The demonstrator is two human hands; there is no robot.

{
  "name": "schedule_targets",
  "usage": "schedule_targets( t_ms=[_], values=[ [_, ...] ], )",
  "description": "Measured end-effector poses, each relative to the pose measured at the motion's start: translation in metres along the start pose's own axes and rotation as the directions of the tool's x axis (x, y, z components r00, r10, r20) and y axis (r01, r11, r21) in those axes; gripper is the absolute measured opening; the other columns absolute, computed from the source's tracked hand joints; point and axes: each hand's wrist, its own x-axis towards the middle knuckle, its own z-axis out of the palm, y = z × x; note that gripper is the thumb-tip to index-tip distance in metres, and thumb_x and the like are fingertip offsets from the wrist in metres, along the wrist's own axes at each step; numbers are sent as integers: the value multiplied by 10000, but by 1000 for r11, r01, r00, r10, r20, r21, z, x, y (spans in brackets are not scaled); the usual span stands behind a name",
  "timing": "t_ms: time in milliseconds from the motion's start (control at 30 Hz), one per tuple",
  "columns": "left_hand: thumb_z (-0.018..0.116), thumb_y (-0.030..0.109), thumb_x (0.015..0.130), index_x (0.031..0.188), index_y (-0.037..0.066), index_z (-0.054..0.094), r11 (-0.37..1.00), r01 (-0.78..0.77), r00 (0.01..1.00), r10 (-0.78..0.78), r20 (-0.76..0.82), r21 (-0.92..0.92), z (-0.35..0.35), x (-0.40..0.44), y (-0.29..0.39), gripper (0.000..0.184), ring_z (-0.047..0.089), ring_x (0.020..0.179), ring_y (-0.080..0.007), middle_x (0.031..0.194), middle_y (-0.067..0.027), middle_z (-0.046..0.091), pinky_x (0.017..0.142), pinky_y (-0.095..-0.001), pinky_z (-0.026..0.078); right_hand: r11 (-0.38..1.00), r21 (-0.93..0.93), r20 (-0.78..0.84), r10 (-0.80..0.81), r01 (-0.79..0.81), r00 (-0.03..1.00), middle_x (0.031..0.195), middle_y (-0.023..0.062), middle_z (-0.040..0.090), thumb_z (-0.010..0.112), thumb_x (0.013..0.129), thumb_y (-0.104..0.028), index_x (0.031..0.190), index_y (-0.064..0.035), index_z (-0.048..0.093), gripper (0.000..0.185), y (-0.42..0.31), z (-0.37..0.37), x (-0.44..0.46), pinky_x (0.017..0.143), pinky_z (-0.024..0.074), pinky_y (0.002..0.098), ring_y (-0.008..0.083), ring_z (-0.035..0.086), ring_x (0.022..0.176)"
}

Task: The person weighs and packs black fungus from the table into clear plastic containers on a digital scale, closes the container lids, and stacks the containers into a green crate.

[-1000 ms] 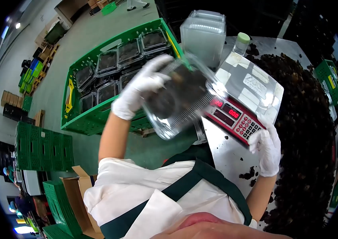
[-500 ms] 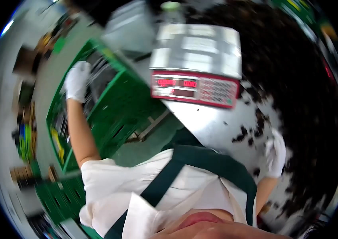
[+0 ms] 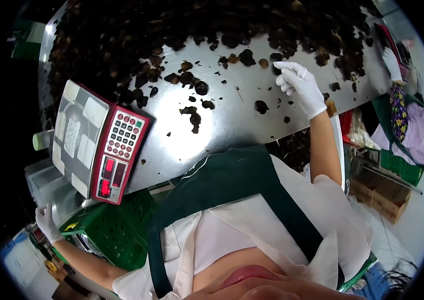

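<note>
My right hand (image 3: 300, 89), in a white glove, is over the metal table at right of centre. Its index finger is stretched out and the others are loosely curled, with nothing seen in them. Dark, dried, mushroom-like pieces (image 3: 246, 57) lie around it, one close under the index fingertip. At the lower left, my gloved left hand (image 3: 47, 223) is beside a clear plastic container (image 3: 54, 192) and the green crate (image 3: 122, 235). Its fingers look bent together; what they hold, if anything, cannot be made out. A red-edged digital scale (image 3: 99, 142) stands between my hands.
A large dark heap (image 3: 172, 20) of the pieces covers the back of the metal table (image 3: 172, 145). A green-capped jar (image 3: 42, 140) stands behind the scale. At the far right a co-worker's gloved hand (image 3: 392, 64) is near another scale. A cardboard box (image 3: 379, 197) sits below.
The view has swung right, so the scale and crate now appear at the left. My left hand has come out of the crate. My right hand has reached forward over the table.
</note>
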Motion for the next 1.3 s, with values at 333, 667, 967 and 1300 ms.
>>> schedule_targets(
  t_ms=[333,667,967,1300],
  values=[
    [657,78,987,1158,-67,701,909,-107,968,2,-253,-402,-9,-17,150,229,660,985,-174,1098,-107,723,900,-294,540,850,-453,-375,-456,269,807,1133,-35,717,645,1011,-155,1248,-71,709,259,0,-89,4,959,466,239,52,605,1045],
    [652,31,988,1353,8,578,716,33,929,235,286,-697,103,-77,337,374,610,1009,-158,1148,-82,634,898,-297,516,810,-585,-500,-320,-41,804,1210,51,705,684,940,-286,1253,-184,711,331,48,-135,-64,1000,511,343,213,664,1097],
    [611,133,1041,1475,58,508,814,-207,955,289,68,-543,70,-96,347,452,550,1189,-195,1304,-142,577,1059,-323,431,36,-952,-272,349,-302,897,1120,136,700,562,930,-405,1005,-129,749,342,-9,-127,-91,894,517,466,345,634,1074],
    [646,31,994,1437,42,556,783,-339,933,350,-81,-522,85,-123,392,452,562,1193,-228,1405,-130,528,1034,-352,467,410,-818,157,-517,405,841,1351,64,580,603,962,-255,1287,-230,650,329,28,-5,53,1076,484,438,288,527,1283]
  ],
)
